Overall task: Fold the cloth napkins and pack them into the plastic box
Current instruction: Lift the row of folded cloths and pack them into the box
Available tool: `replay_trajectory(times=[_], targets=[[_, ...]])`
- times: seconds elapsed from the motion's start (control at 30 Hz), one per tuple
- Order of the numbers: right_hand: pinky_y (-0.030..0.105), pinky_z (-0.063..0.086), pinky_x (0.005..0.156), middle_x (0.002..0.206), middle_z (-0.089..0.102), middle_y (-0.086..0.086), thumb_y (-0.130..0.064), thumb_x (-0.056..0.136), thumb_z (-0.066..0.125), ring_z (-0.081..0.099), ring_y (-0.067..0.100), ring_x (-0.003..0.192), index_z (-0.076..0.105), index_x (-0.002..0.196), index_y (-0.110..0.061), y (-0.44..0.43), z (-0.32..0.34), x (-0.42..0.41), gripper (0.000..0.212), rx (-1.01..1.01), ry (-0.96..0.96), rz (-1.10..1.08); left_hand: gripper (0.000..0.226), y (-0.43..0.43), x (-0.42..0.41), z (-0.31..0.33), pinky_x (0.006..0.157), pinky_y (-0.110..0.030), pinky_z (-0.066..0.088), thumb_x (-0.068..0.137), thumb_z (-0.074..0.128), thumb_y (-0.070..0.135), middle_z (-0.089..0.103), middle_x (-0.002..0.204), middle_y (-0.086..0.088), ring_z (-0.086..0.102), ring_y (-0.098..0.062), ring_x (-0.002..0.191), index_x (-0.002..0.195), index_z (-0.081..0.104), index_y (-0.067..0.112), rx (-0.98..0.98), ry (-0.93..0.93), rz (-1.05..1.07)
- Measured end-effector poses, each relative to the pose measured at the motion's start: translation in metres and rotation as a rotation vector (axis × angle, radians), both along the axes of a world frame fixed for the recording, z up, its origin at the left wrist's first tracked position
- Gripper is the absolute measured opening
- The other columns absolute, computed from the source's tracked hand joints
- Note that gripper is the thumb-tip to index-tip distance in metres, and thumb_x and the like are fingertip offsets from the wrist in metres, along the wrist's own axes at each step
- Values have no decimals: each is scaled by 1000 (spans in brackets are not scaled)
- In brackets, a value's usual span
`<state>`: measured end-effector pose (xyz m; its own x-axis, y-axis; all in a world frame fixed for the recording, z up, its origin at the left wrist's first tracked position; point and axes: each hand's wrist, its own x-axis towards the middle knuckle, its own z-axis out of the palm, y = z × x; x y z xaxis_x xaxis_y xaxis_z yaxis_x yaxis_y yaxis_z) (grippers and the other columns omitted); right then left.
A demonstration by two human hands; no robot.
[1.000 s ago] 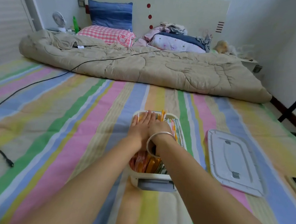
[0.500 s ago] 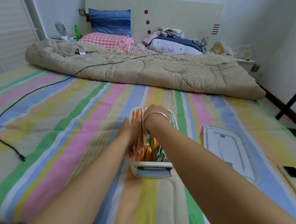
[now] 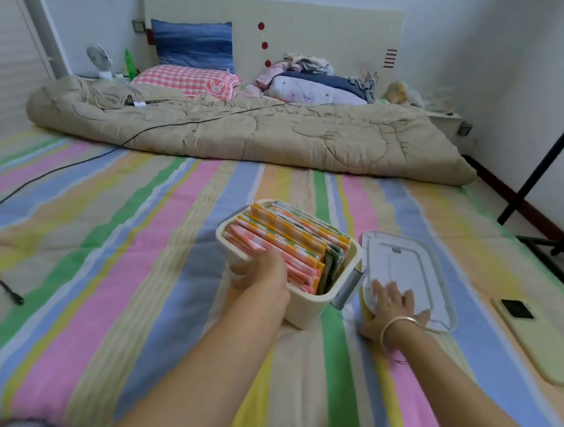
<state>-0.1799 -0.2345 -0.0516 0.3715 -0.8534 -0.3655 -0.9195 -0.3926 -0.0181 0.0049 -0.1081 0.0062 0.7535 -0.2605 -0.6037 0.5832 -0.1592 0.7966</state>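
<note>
the plastic box (image 3: 304, 308), packed with upright folded napkins (image 3: 285, 243), sat on the striped bed (image 3: 105, 268). the left hand (image 3: 263, 273) gripped its near rim; right of the box, the right hand (image 3: 392, 306) lay spread on the lid (image 3: 416, 267).

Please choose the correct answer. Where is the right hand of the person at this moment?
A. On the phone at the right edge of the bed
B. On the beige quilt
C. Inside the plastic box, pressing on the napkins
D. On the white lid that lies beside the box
D: the right hand lies flat on the near end of the white lid, which rests on the bed to the right of the plastic box, while the left hand holds the box's near rim.
</note>
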Motion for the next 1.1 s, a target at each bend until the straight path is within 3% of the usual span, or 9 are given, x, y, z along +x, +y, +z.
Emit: replay_trajectory(times=[0.07,0.13,0.27,0.33,0.43,0.63,0.83,0.93,1.1], targets=[[52,25,111,158,20,-2,-36,90,48,22,27,143,12,151,-32,0,-5,-6,71,-204,-58,23,70,4,7,-4,75,-76,48,82,54,35,48,146,-10,59,-43,116,148,32,35,-168,147,-26],[35,40,90,138,47,-3,-22,91,45,45,23,125,34,140,-29,-1,-1,-10,51,-409,-142,59,92,14,9,11,77,-71,50,74,65,45,42,152,-10,57,-41,120,154,20,37,-184,177,-25],[36,43,72,124,62,10,-10,95,45,60,33,108,47,141,-31,-11,30,-11,50,-472,-516,-43,80,25,24,29,121,-44,20,97,55,31,-10,167,-6,10,-29,152,159,6,19,215,-679,21],[39,44,69,115,68,18,-5,93,51,63,42,96,55,137,-24,-11,57,-2,48,-564,-835,-91,61,22,31,34,123,-42,12,101,47,24,-7,167,-2,5,-22,153,156,21,18,319,-1087,-85],[34,37,64,90,69,21,-7,94,57,63,43,80,64,118,-3,1,96,16,26,-661,-1209,-40,48,11,46,37,123,-43,11,105,38,20,10,167,-2,13,-21,152,153,31,18,311,-1181,-206],[32,55,84,115,66,10,-11,92,61,65,22,102,54,127,-7,26,142,66,35,231,-2120,-418,43,12,72,50,109,-42,32,107,28,20,40,154,-6,41,-29,137,148,39,16,210,-876,-95],[40,56,77,116,63,22,-7,90,63,65,34,100,50,125,3,18,108,86,38,459,-1715,-592,44,24,105,53,107,-46,41,104,32,35,56,138,-13,52,-34,124,134,55,13,185,-632,-92],[42,56,78,113,65,22,-7,92,62,65,34,95,53,123,4,17,98,82,34,481,-1586,-586,40,24,110,54,102,-46,46,99,47,49,61,115,-12,57,-33,107,94,62,12,210,-572,-269],[42,55,81,104,68,6,-41,84,69,65,26,92,62,112,-13,15,102,71,40,84,-1031,-311,42,23,115,46,87,-37,50,87,70,52,64,114,-5,61,-27,102,105,61,15,205,-517,-485]])
